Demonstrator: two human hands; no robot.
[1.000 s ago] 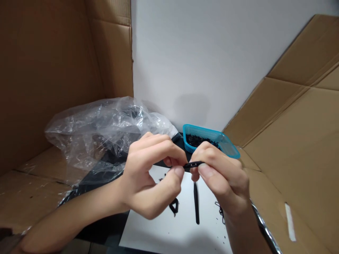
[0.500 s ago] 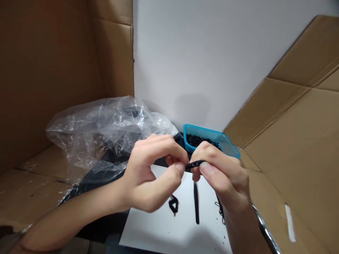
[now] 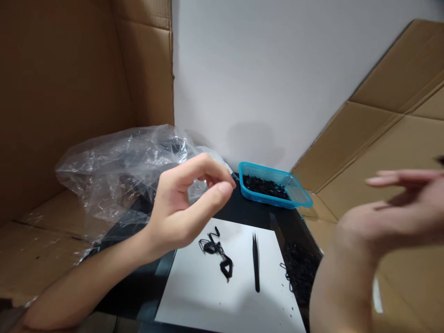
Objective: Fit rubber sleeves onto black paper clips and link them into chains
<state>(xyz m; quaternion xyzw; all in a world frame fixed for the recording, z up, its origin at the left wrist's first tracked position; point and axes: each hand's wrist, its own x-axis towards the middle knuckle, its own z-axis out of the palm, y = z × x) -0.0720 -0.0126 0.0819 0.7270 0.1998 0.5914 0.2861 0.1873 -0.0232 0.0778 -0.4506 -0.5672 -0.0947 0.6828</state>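
My left hand (image 3: 190, 208) hovers over the back of the white sheet (image 3: 239, 305), thumb and forefinger pinched together. Whether anything tiny sits between those fingertips is hidden. At the right edge, my right hand (image 3: 409, 217) is smeared by motion and partly cut off by the frame. A small dark thing (image 3: 440, 160) shows just above it; I cannot tell if the fingers hold it. Black tweezers (image 3: 256, 266) lie on the sheet, points away from me. Left of them are several thin black loops (image 3: 210, 245) and a black angular piece (image 3: 226, 267).
A blue plastic basket (image 3: 301, 196) with many small black pieces stands by the white wall. More black pieces (image 3: 301, 273) are heaped right of the sheet on the dark table. A clear plastic bag (image 3: 114, 162) lies at left. Cardboard walls (image 3: 388, 152) flank both sides.
My hands have parted: the right swung far to the right, the left drew back slightly left. The small black piece held between them has left that spot. The tweezers stay put.
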